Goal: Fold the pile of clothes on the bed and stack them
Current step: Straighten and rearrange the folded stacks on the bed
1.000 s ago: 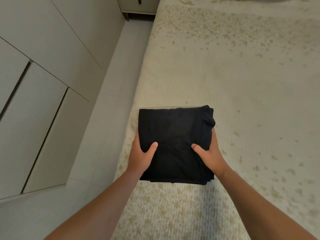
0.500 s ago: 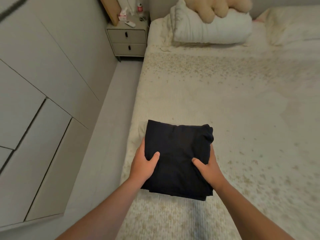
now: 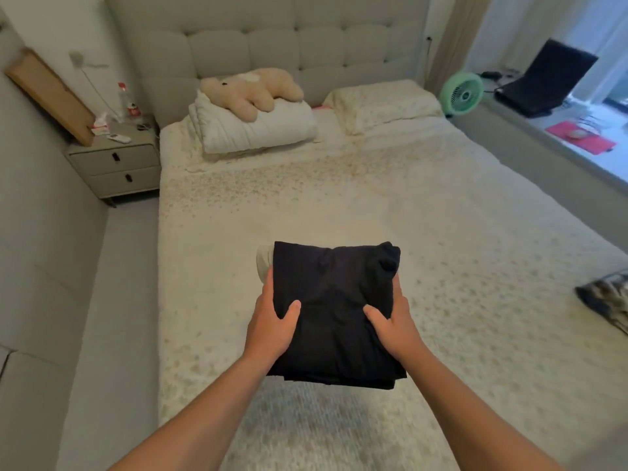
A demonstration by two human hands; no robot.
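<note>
Folded dark stack (image 3: 334, 311) held level above the bed (image 3: 373, 205).
Left hand (image 3: 272, 329) and right hand (image 3: 394, 329) grip opposite side edges, thumbs on top; the stack's long axis points away from the person.

I had a single view to work from, a wide-angle camera worn on the person's head. It looked forward and down along the bed (image 3: 441, 232) toward the headboard (image 3: 306, 39), from near the foot end. Both forearms reached in from the bottom edge, close to the lens. The wide lens bent the room's edges.
</note>
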